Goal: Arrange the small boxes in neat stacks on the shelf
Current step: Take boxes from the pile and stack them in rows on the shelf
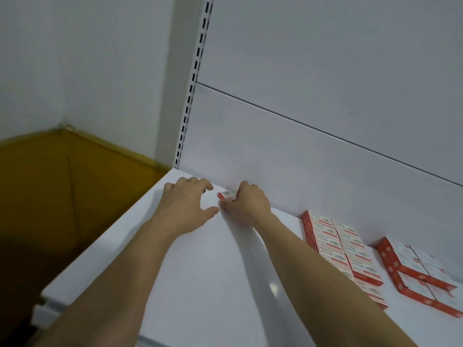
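A small red and white box sits at the back left of the white shelf, close to the back panel. My right hand grips it from the right, fingers curled round it. Just left of the box hovers my left hand, fingers spread and loosely bent, holding nothing. A neat stack of red and white boxes lies in two columns further right. Beyond it lies a second group of boxes near the right edge of view.
The white back panel rises behind the shelf, with a slotted upright post at its left end. Left of the shelf is a yellow-brown floor below a white wall. The shelf's front edge runs at lower left.
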`<state>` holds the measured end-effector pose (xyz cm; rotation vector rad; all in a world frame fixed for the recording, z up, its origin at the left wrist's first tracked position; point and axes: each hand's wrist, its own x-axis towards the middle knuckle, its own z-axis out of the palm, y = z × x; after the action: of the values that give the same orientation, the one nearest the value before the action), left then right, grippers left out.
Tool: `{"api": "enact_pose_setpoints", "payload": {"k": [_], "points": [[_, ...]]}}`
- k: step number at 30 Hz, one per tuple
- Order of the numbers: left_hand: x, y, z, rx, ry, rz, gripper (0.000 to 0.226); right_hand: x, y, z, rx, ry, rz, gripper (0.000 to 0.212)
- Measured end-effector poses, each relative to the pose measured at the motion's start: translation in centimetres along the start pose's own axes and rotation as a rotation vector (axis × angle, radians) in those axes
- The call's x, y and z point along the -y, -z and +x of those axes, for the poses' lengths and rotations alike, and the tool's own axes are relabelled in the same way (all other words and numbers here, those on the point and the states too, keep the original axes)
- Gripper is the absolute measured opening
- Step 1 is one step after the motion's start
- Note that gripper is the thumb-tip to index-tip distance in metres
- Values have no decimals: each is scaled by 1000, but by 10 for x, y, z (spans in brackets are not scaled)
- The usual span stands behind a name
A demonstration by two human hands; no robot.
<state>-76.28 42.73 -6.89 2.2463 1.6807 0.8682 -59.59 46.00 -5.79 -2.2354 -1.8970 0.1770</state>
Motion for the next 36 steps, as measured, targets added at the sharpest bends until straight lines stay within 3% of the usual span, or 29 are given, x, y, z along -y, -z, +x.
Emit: {"api": "enact_pose_setpoints", "payload": {"k": [8,11,15,23,29,36], "points": [[-16,-3,2,32,-78,13,49,-26,8,-15,-27,3,370,48],[-33,-4,-2,-8,-143,-5,53,-42,31,-31,-72,116,411,37],[-65,-4,-8,-84,-294,-11,56,-75,63,-59,-188,183,436,41],[-156,-39,-25,-126,-486,-91,58,-159,107,-113,-326,157,532,42],[-228,-78,-31,-138,-559,-168,49,-227,125,-143,-392,75,606,45],[-291,-115,-37,-216,-578,-288,18,-283,138,-158,-388,46,798,38]]}}
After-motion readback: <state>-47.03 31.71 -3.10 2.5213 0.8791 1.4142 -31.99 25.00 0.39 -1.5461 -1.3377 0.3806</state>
